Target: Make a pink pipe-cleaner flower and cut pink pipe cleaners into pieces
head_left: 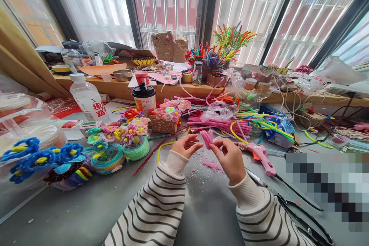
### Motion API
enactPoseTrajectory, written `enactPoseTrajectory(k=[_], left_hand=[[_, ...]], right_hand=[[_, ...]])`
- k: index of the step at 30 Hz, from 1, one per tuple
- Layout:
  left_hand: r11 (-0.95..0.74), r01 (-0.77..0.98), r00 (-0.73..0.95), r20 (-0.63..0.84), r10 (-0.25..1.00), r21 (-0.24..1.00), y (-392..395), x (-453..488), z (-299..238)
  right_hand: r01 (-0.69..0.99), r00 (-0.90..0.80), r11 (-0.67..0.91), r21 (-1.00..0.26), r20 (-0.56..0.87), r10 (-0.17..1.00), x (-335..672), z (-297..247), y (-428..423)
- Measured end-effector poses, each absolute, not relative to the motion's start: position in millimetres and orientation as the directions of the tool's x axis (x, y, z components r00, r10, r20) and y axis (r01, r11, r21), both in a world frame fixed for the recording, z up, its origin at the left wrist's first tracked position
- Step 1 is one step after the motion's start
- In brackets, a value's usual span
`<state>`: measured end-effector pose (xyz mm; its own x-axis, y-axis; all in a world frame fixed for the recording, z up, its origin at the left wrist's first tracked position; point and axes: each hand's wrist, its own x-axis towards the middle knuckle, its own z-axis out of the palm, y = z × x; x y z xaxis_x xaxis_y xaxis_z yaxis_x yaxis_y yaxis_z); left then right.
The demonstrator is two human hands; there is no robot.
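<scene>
Between thumb and fingers, my right hand (230,157) pinches a short bundle of folded pink pipe cleaners (206,138), its loops pointing up. My left hand (186,146) is just to the left of it, fingers apart and curved, with nothing visible in them. Pink fuzz clippings (212,165) lie scattered on the grey table below the hands. Right of my right hand rests a pink hot glue gun (261,155), and a pair of scissors (302,215) lies partly hidden by my right sleeve. Behind the hands is a pile of long pink pipe cleaners (225,126).
On the left stand pipe-cleaner pots (137,149) with flowers, blue flowers (43,159), a water bottle (88,98) and a lidded drink cup (144,102). Green and yellow pipe cleaners (271,125) spread at the right. A cluttered wooden ledge (170,93) runs under the windows.
</scene>
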<state>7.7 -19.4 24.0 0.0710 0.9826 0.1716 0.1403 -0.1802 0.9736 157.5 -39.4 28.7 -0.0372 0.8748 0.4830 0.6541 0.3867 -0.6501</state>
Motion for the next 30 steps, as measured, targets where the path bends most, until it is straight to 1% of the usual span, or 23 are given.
enactPoseTrajectory(k=[2,4,7,10,12,15,17,19,21,25,27,30], left_hand=[[-0.155,0.059,0.157,0.144,0.977,0.986,-23.4,9.5,29.9],[-0.177,0.052,0.202,0.163,0.966,0.983,-27.1,10.8,35.8],[-0.108,0.030,0.181,0.100,0.978,0.994,-31.5,11.8,41.8],[-0.011,-0.022,0.163,0.015,0.986,1.000,-33.8,12.7,43.2],[-0.004,-0.024,0.191,0.009,0.982,1.000,-34.5,13.3,42.5],[-0.007,-0.008,0.251,0.009,0.968,1.000,-35.2,14.1,41.2],[0.014,-0.025,0.294,-0.006,0.956,1.000,-35.9,14.4,40.8],[0.043,-0.051,0.354,-0.022,0.935,0.998,-37.1,14.7,40.9],[0.078,-0.051,0.426,-0.049,0.904,0.996,-38.2,15.0,41.2],[0.094,0.038,0.504,-0.100,0.858,0.995,-39.4,14.3,41.7],[0.095,0.069,0.539,-0.117,0.834,0.993,-39.9,12.9,41.4],[0.119,0.084,0.642,-0.145,0.753,0.989,-41.2,8.9,40.2]], right_hand=[[0.535,-0.018,0.380,-0.755,0.440,0.898,153.7,32.4,-48.5],[0.468,-0.044,0.358,-0.808,0.384,0.922,150.5,34.2,-55.4],[0.435,-0.075,0.347,-0.831,0.350,0.934,150.1,36.3,-59.9],[0.365,-0.039,0.319,-0.875,0.328,0.944,153.4,38.4,-59.4],[0.264,-0.026,0.287,-0.921,0.291,0.956,155.0,39.1,-58.1],[0.058,-0.062,0.211,-0.976,0.207,0.976,154.7,38.2,-56.1],[-0.073,-0.080,0.133,-0.988,0.139,0.987,153.7,36.6,-54.9],[-0.166,-0.074,0.077,-0.983,0.091,0.993,153.1,34.7,-54.0],[-0.201,-0.050,0.077,-0.977,0.088,0.995,153.1,33.4,-53.4],[-0.166,-0.016,0.140,-0.976,0.145,0.989,152.8,33.4,-53.9],[-0.134,-0.024,0.172,-0.976,0.177,0.984,151.9,34.3,-55.2],[-0.089,-0.080,0.232,-0.969,0.239,0.968,149.8,35.8,-58.4]])
